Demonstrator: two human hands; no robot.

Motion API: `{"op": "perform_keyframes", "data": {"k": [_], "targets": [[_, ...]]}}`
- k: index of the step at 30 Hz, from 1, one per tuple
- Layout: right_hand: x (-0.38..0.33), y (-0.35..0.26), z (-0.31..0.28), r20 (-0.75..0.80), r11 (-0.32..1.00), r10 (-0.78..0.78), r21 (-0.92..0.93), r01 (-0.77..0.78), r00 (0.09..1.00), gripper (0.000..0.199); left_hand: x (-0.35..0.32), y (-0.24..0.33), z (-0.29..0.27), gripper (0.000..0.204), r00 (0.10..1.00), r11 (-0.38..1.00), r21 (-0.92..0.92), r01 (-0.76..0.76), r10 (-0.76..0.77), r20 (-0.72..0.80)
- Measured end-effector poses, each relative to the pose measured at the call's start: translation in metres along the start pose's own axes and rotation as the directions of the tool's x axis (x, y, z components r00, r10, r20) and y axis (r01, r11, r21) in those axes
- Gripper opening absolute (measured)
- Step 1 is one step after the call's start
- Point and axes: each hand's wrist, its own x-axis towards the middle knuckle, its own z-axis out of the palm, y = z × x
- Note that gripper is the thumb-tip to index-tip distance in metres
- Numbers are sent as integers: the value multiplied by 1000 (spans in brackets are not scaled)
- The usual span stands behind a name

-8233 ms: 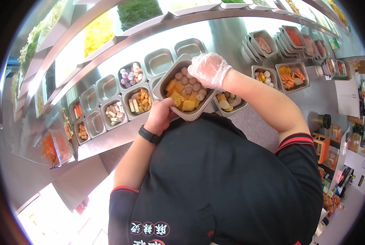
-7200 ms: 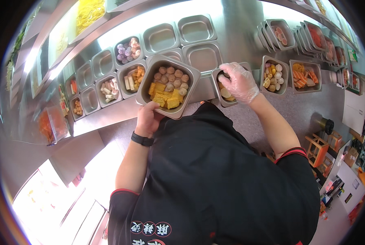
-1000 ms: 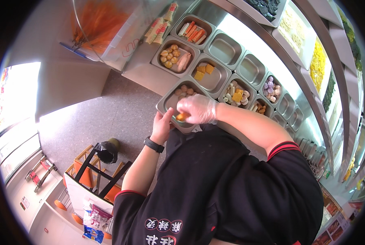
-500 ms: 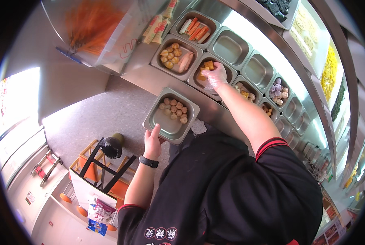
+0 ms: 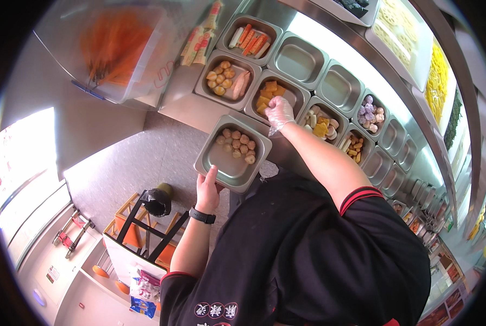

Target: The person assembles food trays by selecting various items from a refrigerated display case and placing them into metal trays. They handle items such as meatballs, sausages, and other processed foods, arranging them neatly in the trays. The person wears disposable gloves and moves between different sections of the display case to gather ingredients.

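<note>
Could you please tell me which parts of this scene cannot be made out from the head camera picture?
- Left hand: its fingers go under the steel pan, so the grip is hidden.
- Right hand: the clear glove blurs its fingers; whether it holds an orange piece from the counter tray is unclear.
- Far trays: contents too small, bent by the fisheye rim.
- Orange contents of the clear bin: blurred.

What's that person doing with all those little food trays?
A person in a black shirt holds a metal pan of round food balls in the bare left hand. The gloved right hand reaches into a counter tray of orange-yellow chunks. More trays of food sit in rows alongside.
</note>
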Motion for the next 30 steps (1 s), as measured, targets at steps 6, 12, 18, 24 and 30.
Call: {"op": "perform_keyframes", "data": {"k": [6, 12, 18, 24, 30], "targets": [[-1, -23, -18, -52, 978, -201, -65, 197, 978, 19, -7, -3, -3, 35, 1000, 1000, -13, -4, 3, -24], [36, -41, -85, -273, 831, -447, -481, 282, 852, 22, -11, -11, -12, 37, 1000, 1000, -29, 3, -3, -14], [45, -38, -91, -17, 796, -317, -548, 256, 948, 29, -11, -14, -11, 37, 1000, 999, -28, 17, -17, -5], [61, -35, -94, -136, 814, -400, -507, 283, 906, 34, -16, -14, -10, 36, 1000, 1000, -20, 18, -18, -15], [118, -52, -124, -188, 879, -342, -409, 243, 921, 39, -27, -10, -11, 37, 999, 1000, -8, 13, -13, -30]]}}
